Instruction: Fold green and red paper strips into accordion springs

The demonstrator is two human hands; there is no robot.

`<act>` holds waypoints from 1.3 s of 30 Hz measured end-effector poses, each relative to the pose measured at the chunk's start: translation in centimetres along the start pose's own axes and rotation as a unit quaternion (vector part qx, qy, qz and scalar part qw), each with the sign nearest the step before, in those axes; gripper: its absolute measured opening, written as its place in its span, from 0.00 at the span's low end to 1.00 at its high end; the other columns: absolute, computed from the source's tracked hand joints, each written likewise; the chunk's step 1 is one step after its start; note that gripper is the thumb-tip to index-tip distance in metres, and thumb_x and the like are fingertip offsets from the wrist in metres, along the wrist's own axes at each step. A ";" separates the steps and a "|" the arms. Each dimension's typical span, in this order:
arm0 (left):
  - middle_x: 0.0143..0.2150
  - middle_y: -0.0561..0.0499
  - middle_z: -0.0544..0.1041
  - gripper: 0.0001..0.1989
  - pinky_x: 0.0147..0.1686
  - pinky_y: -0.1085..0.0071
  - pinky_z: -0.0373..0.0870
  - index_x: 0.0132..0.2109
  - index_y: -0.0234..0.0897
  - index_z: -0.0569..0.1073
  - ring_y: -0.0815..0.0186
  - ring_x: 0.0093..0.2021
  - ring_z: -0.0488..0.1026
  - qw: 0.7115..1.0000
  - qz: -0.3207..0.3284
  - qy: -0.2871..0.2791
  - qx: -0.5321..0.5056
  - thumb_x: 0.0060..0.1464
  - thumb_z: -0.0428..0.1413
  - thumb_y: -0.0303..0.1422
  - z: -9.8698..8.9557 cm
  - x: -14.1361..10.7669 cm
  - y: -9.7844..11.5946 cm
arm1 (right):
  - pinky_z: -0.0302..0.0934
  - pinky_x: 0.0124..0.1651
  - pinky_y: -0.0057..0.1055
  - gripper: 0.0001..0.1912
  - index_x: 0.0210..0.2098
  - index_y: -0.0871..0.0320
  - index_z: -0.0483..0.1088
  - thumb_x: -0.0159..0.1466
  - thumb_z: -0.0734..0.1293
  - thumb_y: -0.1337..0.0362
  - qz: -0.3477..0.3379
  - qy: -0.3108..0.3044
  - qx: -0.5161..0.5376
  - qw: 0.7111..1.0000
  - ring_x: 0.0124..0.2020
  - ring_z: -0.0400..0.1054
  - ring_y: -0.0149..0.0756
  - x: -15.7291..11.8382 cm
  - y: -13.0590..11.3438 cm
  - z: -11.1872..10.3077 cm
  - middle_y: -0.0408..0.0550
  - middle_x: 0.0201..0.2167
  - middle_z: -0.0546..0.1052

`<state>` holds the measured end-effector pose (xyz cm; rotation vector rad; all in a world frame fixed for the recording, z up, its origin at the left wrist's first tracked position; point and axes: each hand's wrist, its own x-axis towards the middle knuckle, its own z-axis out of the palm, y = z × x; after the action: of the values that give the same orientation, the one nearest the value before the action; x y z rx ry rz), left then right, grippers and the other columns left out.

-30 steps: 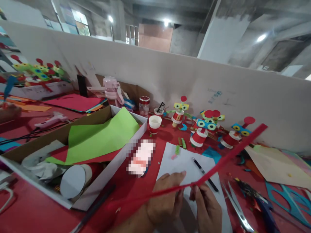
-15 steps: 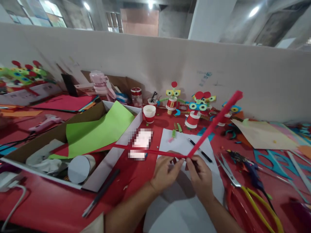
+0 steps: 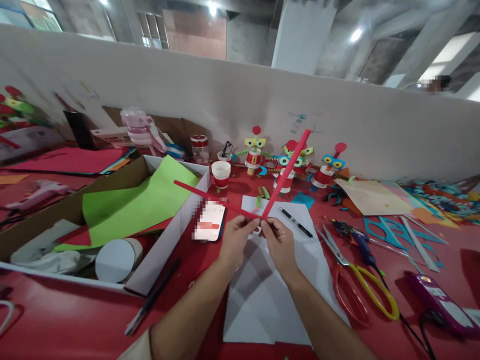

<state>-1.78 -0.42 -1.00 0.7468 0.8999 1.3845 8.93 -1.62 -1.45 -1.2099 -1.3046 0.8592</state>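
Two long red paper strips (image 3: 285, 176) meet at an angle between my hands, one rising to the upper right, the other running to the upper left. My left hand (image 3: 237, 239) pinches them at the joint from the left. From the right, my right hand (image 3: 278, 244) pinches the same joint, fingertips nearly touching those of my left hand. Both hands are above white paper sheets (image 3: 258, 305). A black pen (image 3: 296, 222) lies on the paper, with small folded green strips (image 3: 265, 192) beyond it.
Left are an open box (image 3: 165, 250) with green paper and a lit phone (image 3: 210, 222). Paper-cup figures (image 3: 254, 159) and a cup (image 3: 221, 174) stand behind. Scissors (image 3: 343, 261), a glue gun (image 3: 358, 240) and a purple device (image 3: 438, 302) lie right.
The view has shifted right. The rising strip now looks shorter and thinner, and the left strip slants upward instead of lying nearly level. Both hands still pinch the joint.
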 end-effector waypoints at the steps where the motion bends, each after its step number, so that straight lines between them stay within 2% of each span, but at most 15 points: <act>1: 0.21 0.54 0.72 0.10 0.31 0.72 0.64 0.24 0.34 0.74 0.71 0.25 0.68 1.000 -0.012 -0.004 -0.007 0.39 0.65 0.35 0.1 -0.1 -0.1 | 0.61 0.32 0.28 0.11 0.31 0.59 0.70 0.61 0.65 0.56 0.006 -0.004 0.004 1.000 0.26 0.65 0.31 0.0 0.2 -0.2 0.42 0.23 0.72; 6: 0.21 0.55 0.72 0.10 0.30 0.73 0.63 0.27 0.33 0.75 0.72 0.25 0.67 0.998 -0.052 -0.024 -0.033 0.40 0.65 0.35 0.5 -0.5 -0.4 | 0.62 0.33 0.29 0.10 0.30 0.59 0.72 0.60 0.65 0.58 0.024 -0.023 0.052 0.998 0.27 0.67 0.32 0.0 0.0 -1.3 0.44 0.24 0.74; 11: 0.21 0.56 0.70 0.09 0.31 0.73 0.63 0.25 0.34 0.73 0.73 0.24 0.66 0.996 -0.047 -0.041 -0.057 0.41 0.65 0.32 0.6 -0.6 0.0 | 0.62 0.34 0.30 0.08 0.31 0.58 0.73 0.59 0.65 0.60 0.019 -0.048 0.092 0.994 0.27 0.67 0.32 -0.1 -0.6 -1.6 0.43 0.25 0.75; 18: 0.21 0.56 0.70 0.12 0.30 0.73 0.62 0.23 0.34 0.71 0.73 0.24 0.64 0.999 -0.048 0.010 -0.021 0.36 0.67 0.33 0.7 -1.3 0.9 | 0.63 0.34 0.29 0.07 0.34 0.57 0.71 0.60 0.66 0.60 0.009 -0.040 0.137 0.990 0.28 0.68 0.31 -0.4 -0.8 -1.5 0.42 0.27 0.75; 22: 0.23 0.54 0.74 0.09 0.33 0.73 0.64 0.25 0.34 0.74 0.72 0.27 0.67 0.999 -0.045 -0.009 0.008 0.40 0.66 0.33 0.6 -1.5 0.6 | 0.63 0.34 0.29 0.07 0.30 0.57 0.70 0.59 0.67 0.60 0.030 -0.017 0.121 0.992 0.27 0.68 0.30 -0.3 -0.9 -1.3 0.42 0.25 0.75; 28: 0.29 0.50 0.78 0.07 0.38 0.69 0.68 0.31 0.34 0.78 0.67 0.32 0.73 0.998 -0.010 -0.058 0.020 0.44 0.64 0.33 0.8 -0.8 -0.2 | 0.64 0.34 0.28 0.07 0.30 0.57 0.71 0.60 0.67 0.60 0.023 0.003 0.127 0.992 0.26 0.67 0.29 0.1 -0.5 -1.5 0.41 0.25 0.75; 31: 0.29 0.50 0.78 0.06 0.38 0.67 0.69 0.32 0.34 0.78 0.65 0.32 0.74 0.991 0.050 -0.073 0.105 0.48 0.61 0.33 0.4 -0.2 -0.4 | 0.64 0.35 0.29 0.07 0.30 0.57 0.71 0.60 0.68 0.60 0.021 0.012 0.118 0.993 0.27 0.68 0.30 0.1 -0.3 -1.4 0.42 0.26 0.75; 33: 0.28 0.50 0.77 0.05 0.36 0.68 0.69 0.31 0.34 0.77 0.65 0.32 0.73 0.970 0.122 -0.067 0.198 0.50 0.59 0.32 0.1 0.0 -0.3 | 0.64 0.35 0.28 0.07 0.31 0.57 0.71 0.60 0.68 0.60 0.019 0.015 0.105 0.994 0.28 0.68 0.31 0.0 -0.2 -1.3 0.43 0.26 0.75; 35: 0.29 0.50 0.77 0.04 0.35 0.68 0.70 0.32 0.36 0.76 0.65 0.32 0.73 0.930 0.227 -0.068 0.280 0.53 0.56 0.30 -0.1 -0.1 -0.1 | 0.64 0.35 0.28 0.06 0.31 0.57 0.71 0.60 0.67 0.60 0.012 0.017 0.097 0.995 0.29 0.68 0.31 -0.2 -0.2 -1.3 0.43 0.26 0.75; 39: 0.33 0.48 0.77 0.06 0.37 0.68 0.71 0.38 0.37 0.73 0.66 0.34 0.73 0.818 0.434 -0.082 0.369 0.54 0.53 0.24 -0.4 -0.7 -0.1 | 0.64 0.35 0.28 0.05 0.33 0.57 0.72 0.61 0.67 0.62 -0.017 0.016 0.096 0.995 0.31 0.68 0.31 -0.7 -0.2 -1.4 0.44 0.29 0.75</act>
<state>-2.06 -1.16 -1.20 2.0388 1.0027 1.6854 10.19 -2.56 -1.28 -1.0448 -1.1854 0.9156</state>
